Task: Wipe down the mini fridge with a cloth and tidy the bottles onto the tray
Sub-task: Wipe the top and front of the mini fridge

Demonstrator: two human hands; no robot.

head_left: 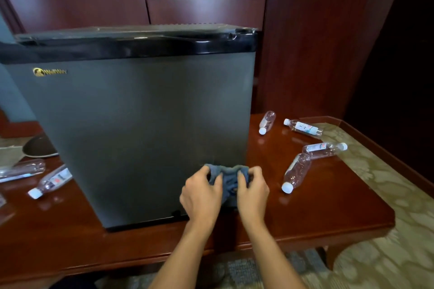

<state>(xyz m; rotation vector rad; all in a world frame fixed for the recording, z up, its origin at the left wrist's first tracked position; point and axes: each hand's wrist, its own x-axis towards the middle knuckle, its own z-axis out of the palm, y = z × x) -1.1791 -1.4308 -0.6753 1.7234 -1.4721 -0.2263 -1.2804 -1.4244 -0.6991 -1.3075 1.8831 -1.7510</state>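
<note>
both hands, left [202, 192] and right [252, 191], bunching the cloth [229, 179] | it's against the fridge [141, 124] door, low right corner | door left to wipe runs up-left, so left's nearer | bottles [296, 172] lying on bench

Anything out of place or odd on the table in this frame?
Yes. Water bottles lie tipped on their sides around the mini fridge: four to its right and at least two to its left, none upright. No spill shows. Both hands grip the cloth.
</note>
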